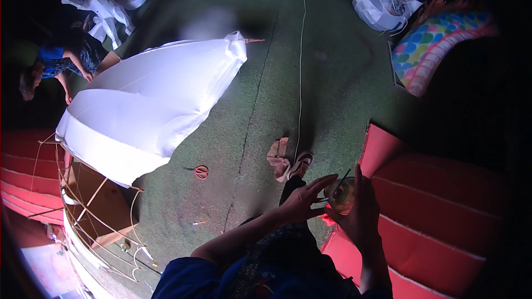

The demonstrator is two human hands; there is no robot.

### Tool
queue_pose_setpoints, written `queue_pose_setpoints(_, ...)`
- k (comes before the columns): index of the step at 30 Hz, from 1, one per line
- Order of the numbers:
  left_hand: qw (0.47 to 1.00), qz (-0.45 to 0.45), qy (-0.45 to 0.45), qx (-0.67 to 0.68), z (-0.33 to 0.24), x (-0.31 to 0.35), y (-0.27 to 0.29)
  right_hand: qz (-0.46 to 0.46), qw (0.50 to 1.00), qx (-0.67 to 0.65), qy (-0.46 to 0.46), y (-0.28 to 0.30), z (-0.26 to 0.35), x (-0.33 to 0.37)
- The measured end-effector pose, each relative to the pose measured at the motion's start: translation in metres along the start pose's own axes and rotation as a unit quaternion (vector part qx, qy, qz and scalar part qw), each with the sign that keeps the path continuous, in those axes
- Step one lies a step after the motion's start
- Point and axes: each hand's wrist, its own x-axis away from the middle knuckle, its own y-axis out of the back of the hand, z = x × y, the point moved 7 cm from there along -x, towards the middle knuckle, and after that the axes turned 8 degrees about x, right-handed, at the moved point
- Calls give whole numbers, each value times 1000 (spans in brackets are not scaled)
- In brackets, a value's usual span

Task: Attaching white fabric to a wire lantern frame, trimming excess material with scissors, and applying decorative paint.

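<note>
Low at the right, in front of my body, both hands meet at a small round see-through container (340,198) with a yellowish tint, seen from above. A thin dark stick (344,177) slants up from its rim. My right hand (361,207) is wrapped round the container's right side, thumb below. The fingers of my left hand (307,198) are bent against its left edge, closing on it. What lies inside is too dim to name. A bit of bright red (328,219) shows just under the hands.
A large white cloth-covered frame (149,105) fills the left, with bare bent rods (100,232) and a cardboard box (105,205) below. Orange-handled scissors (200,172) lie on the green floor. Red ribbed fabric (432,210) stands at right. A person (72,58) bends at upper left.
</note>
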Motion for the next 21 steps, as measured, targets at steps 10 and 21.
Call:
queue_pose_setpoints(10,991,-134,1,-19,38,-261,151,91,970,-18,224,49,-37,-326)
queue_pose_setpoints(21,976,-201,85,13,127,-470,312,167,938,-188,237,31,-25,-670)
